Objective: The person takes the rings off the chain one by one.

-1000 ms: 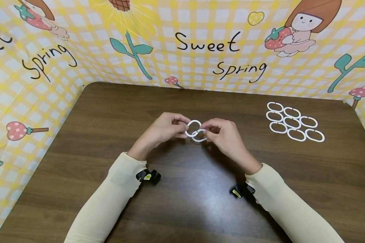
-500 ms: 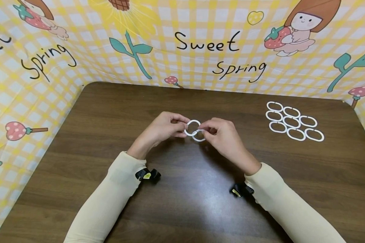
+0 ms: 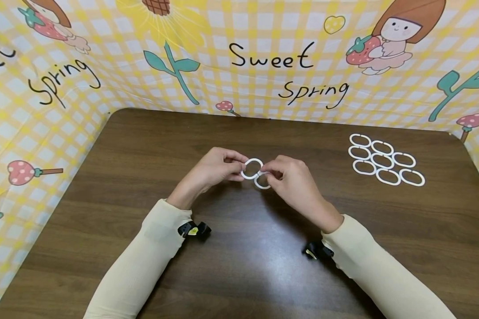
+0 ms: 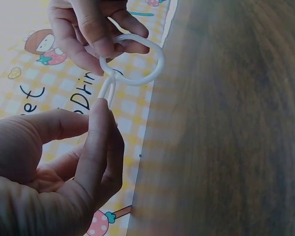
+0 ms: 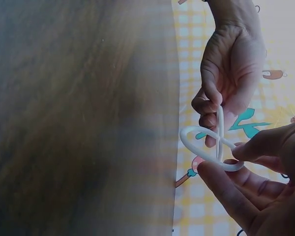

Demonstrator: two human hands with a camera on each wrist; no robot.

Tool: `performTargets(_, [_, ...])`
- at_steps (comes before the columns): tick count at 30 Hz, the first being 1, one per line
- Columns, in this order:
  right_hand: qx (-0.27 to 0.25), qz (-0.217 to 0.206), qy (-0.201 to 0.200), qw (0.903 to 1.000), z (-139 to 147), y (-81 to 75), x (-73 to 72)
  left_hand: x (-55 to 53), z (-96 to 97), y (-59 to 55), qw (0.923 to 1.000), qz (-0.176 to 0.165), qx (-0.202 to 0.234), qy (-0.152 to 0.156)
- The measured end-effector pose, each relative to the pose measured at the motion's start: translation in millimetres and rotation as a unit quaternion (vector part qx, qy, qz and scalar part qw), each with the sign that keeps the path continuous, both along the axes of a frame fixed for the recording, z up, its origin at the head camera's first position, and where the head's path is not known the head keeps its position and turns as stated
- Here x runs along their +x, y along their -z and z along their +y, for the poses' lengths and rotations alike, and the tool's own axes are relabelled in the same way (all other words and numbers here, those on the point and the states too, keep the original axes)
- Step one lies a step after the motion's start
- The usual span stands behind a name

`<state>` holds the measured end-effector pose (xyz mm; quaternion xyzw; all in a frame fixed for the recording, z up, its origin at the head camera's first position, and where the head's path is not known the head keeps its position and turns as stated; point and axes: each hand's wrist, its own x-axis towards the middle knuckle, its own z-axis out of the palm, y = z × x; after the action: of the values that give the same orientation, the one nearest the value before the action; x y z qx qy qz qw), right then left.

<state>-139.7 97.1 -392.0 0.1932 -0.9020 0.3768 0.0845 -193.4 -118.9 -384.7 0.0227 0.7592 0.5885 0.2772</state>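
Note:
In the head view my left hand (image 3: 217, 167) pinches a white plastic link ring (image 3: 254, 160) by its left side. My right hand (image 3: 293, 178) grips a second white ring (image 3: 262, 187) between thumb and fingers, lower and to the right. The two rings cross where they meet, right at my right fingertips. From the left wrist, the second ring (image 4: 160, 64) faces the camera, while the first ring (image 4: 106, 88) is seen edge-on. The right wrist view shows the second ring (image 5: 188, 141) tilted, with the first ring (image 5: 220, 120) overlapping it.
Several more white rings (image 3: 388, 182) lie flat in a close group on the right of the brown wooden table (image 3: 143, 137). A yellow checked cloth (image 3: 263, 26) with cartoon prints rises behind the table and along its left side.
My right hand has shifted its ring slightly down and turned it. The rings overlap less in the head view. My left hand has barely moved.

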Motion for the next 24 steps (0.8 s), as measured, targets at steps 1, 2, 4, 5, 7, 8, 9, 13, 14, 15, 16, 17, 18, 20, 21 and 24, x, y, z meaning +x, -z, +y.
performTargets(1, [0.0,0.002,0.0,1.0,1.1,-0.4,-0.2,0.2,0.0,-0.3,1.0,0.001,0.0,0.0])
performTargets(2, [-0.001,0.003,0.002,1.0,2.5,-0.7,-0.4,0.3,-0.1,-0.6,1.0,0.002,0.0,0.0])
performTargets(4, [-0.005,0.007,0.004,1.0,6.7,-1.5,-1.0,0.4,-0.3,-0.8,1.0,0.003,-0.001,0.0])
performTargets(5, [-0.007,0.009,0.006,0.9999,9.3,-2.1,-1.3,0.3,-0.4,-0.7,1.0,0.004,-0.002,0.0])
performTargets(7, [-0.01,0.011,0.012,0.9998,15.3,-3.3,-1.9,0.2,-0.9,-0.5,1.0,0.006,-0.005,-0.001])
performTargets(8, [-0.013,0.01,0.016,0.9997,18.7,-3.8,-2.3,0.1,-1.1,-0.3,1.0,0.006,-0.006,-0.001])
performTargets(9, [-0.014,0.009,0.021,0.9996,22.5,-4.1,-2.9,0.0,-1.3,-0.2,0.9999,0.006,-0.008,-0.001])
performTargets(13, [-0.019,-0.009,0.053,0.9984,39.1,-5.4,-6.1,0.3,-2.2,0.0,0.9999,0.007,-0.01,0.001])
performTargets(14, [-0.019,-0.016,0.062,0.9978,43.8,-5.9,-6.9,0.4,-2.4,0.1,0.9999,0.007,-0.011,0.001])
performTargets(15, [-0.017,-0.023,0.072,0.997,48.5,-6.3,-7.9,0.5,-2.5,0.4,0.9999,0.007,-0.011,0.001])
performTargets(16, [-0.016,-0.031,0.081,0.9961,53.3,-6.9,-8.9,0.6,-2.7,0.7,0.9999,0.007,-0.011,0.001])
performTargets(17, [-0.015,-0.038,0.09,0.995,58.1,-7.5,-9.9,0.5,-2.9,1.3,0.9999,0.007,-0.011,0.001])
performTargets(18, [-0.013,-0.043,0.099,0.994,63.0,-7.9,-11.2,0.5,-3.0,1.7,0.9999,0.008,-0.011,0.001])
performTargets(20, [-0.011,-0.05,0.115,0.992,72.7,-8.6,-13.7,0.4,-3.2,2.6,0.9999,0.007,-0.011,0.002])
performTargets(21, [-0.009,-0.055,0.124,0.9907,77.4,-9.0,-14.9,0.2,-3.5,3.2,0.9999,0.006,-0.012,0.002])
performTargets(24, [-0.008,-0.075,0.146,0.9864,91.9,-10.2,-17.4,0.3,-4.1,3.5,0.9999,0.004,-0.015,0.004])
